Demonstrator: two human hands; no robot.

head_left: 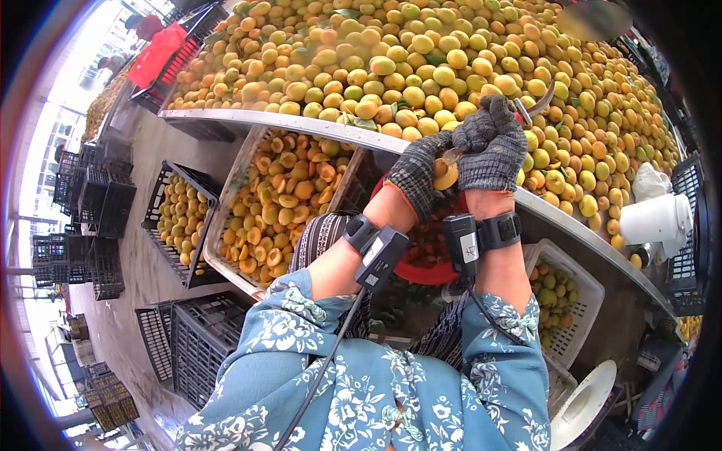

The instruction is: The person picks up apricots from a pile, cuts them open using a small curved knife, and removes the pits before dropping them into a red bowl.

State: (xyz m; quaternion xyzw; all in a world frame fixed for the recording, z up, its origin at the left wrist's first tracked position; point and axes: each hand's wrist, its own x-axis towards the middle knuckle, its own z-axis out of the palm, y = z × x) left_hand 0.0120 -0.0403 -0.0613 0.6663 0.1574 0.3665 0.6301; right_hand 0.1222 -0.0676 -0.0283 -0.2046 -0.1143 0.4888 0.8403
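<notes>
At centre frame, over the desk [226,118] edge, the left hand [416,179] grips an apricot [446,177]; the right hand [492,150] closes round a knife [543,100]. The tray [222,207] of halved fruit, centre left, looks well filled, yet the large heap [421,52] above suggests most work remains.

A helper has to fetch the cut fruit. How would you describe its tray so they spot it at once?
Find the long table heaped with whole apricots. Below its near edge, left of the gloved left hand, lies a pale tray. Unlike the black crate further left, which holds whole fruit, it holds halved apricots.
</notes>
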